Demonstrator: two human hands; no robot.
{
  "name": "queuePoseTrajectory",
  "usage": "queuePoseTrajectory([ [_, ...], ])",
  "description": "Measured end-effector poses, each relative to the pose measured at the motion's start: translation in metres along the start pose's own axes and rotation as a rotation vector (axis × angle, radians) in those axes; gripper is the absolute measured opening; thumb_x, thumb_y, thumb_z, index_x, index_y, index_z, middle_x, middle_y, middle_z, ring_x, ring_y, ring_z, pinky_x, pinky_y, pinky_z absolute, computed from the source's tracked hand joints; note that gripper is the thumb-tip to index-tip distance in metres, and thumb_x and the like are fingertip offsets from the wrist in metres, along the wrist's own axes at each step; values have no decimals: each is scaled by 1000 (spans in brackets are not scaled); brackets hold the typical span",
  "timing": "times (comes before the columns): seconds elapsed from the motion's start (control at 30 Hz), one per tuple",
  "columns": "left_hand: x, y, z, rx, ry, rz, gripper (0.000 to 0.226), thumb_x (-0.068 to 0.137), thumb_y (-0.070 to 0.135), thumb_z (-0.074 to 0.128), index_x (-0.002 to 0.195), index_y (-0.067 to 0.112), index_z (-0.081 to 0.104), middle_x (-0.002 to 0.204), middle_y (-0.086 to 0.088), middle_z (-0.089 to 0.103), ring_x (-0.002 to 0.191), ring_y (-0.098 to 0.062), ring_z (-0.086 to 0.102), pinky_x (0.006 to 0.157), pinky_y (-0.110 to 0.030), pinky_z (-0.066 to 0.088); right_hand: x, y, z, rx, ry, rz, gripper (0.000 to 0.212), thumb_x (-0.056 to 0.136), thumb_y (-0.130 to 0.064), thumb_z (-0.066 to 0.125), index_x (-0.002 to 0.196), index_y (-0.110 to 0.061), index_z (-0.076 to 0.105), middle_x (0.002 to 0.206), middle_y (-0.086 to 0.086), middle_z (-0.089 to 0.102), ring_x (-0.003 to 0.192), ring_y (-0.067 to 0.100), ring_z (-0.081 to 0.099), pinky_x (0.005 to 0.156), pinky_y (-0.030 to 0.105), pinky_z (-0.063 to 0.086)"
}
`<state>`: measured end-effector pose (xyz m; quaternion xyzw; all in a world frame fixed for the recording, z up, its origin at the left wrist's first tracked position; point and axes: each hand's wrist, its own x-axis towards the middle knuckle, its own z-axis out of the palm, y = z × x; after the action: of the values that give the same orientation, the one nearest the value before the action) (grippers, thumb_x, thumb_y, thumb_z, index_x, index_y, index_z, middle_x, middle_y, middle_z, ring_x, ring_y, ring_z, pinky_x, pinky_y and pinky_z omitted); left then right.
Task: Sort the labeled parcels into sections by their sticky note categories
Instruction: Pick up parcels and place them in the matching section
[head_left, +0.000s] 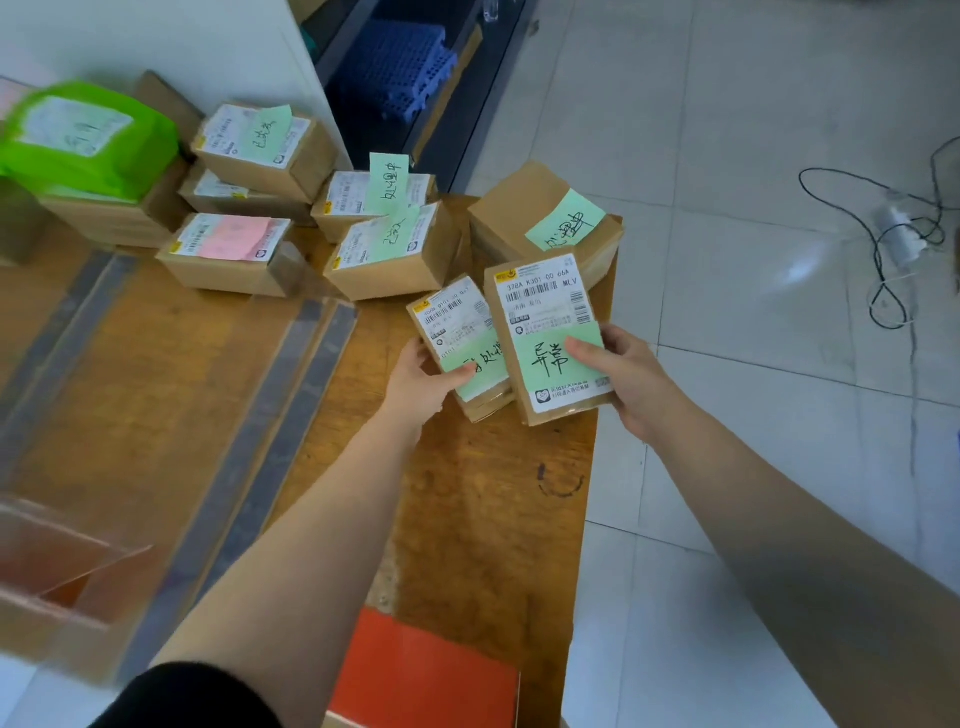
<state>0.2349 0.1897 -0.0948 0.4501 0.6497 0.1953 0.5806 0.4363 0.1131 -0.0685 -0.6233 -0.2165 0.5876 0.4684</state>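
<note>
My left hand (422, 375) grips a small cardboard parcel (457, 332) with a shipping label and a green sticky note, thumb on the note. My right hand (621, 374) grips a larger parcel (545, 312) beside it, thumb pressed on its green handwritten note. Both parcels sit near the right edge of the wooden table (467, 519). Behind them lie several more boxes: one tilted with a green note (540, 218), two with green notes (395, 249), (374, 200), one with a pink note (228, 252), and a stack of two (260, 150).
A green plastic mailer (83, 140) lies on a box at the far left. Dark tape strips (291, 395) run across the table. A clear acrylic stand (57, 566) sits front left, an orange box (421, 675) at the near edge. Cables (893, 234) lie on the tiled floor.
</note>
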Motion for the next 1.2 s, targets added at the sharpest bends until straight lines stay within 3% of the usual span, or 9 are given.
queuePoseTrajectory([
  [0.1,-10,-8,-9,21,-39,-29,79,78,19,75,143,26,31,137,6,51,115,-18,52,78,-35,49,-7,10,6,-4,-36,54,30,84,-18,67,113,-18,59,98,1,72,83,16,71,71,28,59],
  [0.23,-27,-15,-15,61,-71,-59,80,79,22,73,144,31,27,133,7,54,116,-19,52,84,-38,48,-15,21,15,127,-86,188,29,88,-23,62,114,-13,61,98,5,73,87,20,70,79,33,56],
  [0.43,-57,-21,-10,108,-144,-54,84,82,17,68,147,36,18,119,9,49,109,-15,50,81,-29,44,-33,36,26,139,-119,227,41,86,-25,64,124,-10,57,108,9,71,96,24,68,89,38,53],
  [0.63,-84,-21,-28,-42,-84,0,71,83,16,69,142,36,34,120,-1,57,109,-22,59,93,-42,52,-61,38,36,304,-173,207,31,86,-28,60,114,-15,62,100,4,73,88,18,69,83,34,53],
  [0.73,-99,-21,-45,-89,-35,57,67,82,14,69,139,35,40,119,-1,59,103,-20,63,88,-40,54,-76,34,49,384,-164,179,35,82,-26,64,115,-15,62,105,5,73,98,21,68,92,38,52],
  [0.83,-113,-24,-64,-99,-25,81,66,83,11,67,139,33,40,110,4,63,89,-12,65,72,-27,55,-88,30,63,367,-155,141,40,87,-25,62,125,-15,56,116,7,69,110,25,64,98,44,48],
  [1.03,-122,-45,-107,-83,-22,-25,68,85,6,65,142,30,36,112,2,64,80,-9,65,59,-20,56,-110,32,89,297,-75,73,43,88,-19,62,128,-10,49,115,9,68,106,25,66,92,47,52],
  [1.13,-119,-56,-120,-95,-49,-66,69,86,2,63,144,26,35,109,1,63,78,-8,64,67,-25,55,-122,37,107,297,-6,51,41,87,-16,64,124,-11,49,112,9,69,102,24,67,85,42,54],
  [1.2,-116,-61,-124,-91,-84,-73,68,86,1,62,144,25,34,108,2,61,77,-8,63,62,-22,54,-128,40,120,315,49,41,40,87,-16,65,123,-11,50,109,7,69,99,22,67,82,40,55],
])
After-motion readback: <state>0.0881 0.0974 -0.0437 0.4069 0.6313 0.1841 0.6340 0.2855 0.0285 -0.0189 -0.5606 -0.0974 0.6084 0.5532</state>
